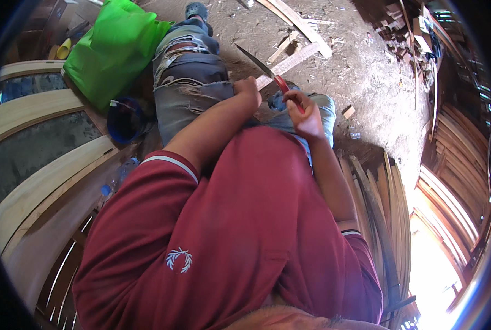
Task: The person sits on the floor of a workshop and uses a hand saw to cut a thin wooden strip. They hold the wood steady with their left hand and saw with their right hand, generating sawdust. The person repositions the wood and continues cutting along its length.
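Shirt: a dark red garment [245, 203] with pale-banded sleeves occupies the foreground.
Stacked strips: long wooden strips [394, 209] lie beside the right arm.
Right hand: the right hand [307, 116] has its fingers clamped on the red handle of the knife.
Knife: the red-handled knife [282, 84] is held above the right knee, blade angled away and to the left, crossing in front of the floor.
Left hand: the left hand [247, 92] is at the near end of the wood strip, fingers curled inward; whether they clamp the strip cannot be determined.
Wood strip: the pale strip [298, 60] extends from beside the left hand, away and to the right.
Legs: torn jeans [187, 107] cover both legs.
Left side: a dark blue bucket [113, 122] stands near a bright green bag [110, 55].
Floor: a small wooden block [348, 111] lies on the dusty floor [366, 71].
Far right: wood scraps [397, 33] form a heap.
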Available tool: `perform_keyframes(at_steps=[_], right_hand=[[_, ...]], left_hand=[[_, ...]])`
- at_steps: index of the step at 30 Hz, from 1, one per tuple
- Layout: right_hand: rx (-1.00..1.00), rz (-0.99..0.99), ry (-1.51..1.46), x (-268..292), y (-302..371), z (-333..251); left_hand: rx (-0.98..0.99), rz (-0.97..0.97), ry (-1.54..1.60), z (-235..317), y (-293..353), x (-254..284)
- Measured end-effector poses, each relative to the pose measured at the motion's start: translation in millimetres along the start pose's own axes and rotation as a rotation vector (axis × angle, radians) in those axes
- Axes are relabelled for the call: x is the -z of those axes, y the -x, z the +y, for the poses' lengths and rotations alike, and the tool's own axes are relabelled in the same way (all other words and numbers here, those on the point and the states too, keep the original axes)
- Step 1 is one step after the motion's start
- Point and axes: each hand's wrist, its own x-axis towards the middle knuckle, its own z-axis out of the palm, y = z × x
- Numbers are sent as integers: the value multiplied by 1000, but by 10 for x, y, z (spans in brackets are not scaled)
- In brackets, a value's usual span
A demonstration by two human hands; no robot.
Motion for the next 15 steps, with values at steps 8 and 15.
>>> perform_keyframes(at_steps=[8, 15], right_hand=[[-95, -32, 53, 480, 550, -397], [-221, 1, -73, 661, 1180, -410]], left_hand=[[-94, 15, -31, -40, 89, -26], [-112, -21, -58, -5, 101, -39]])
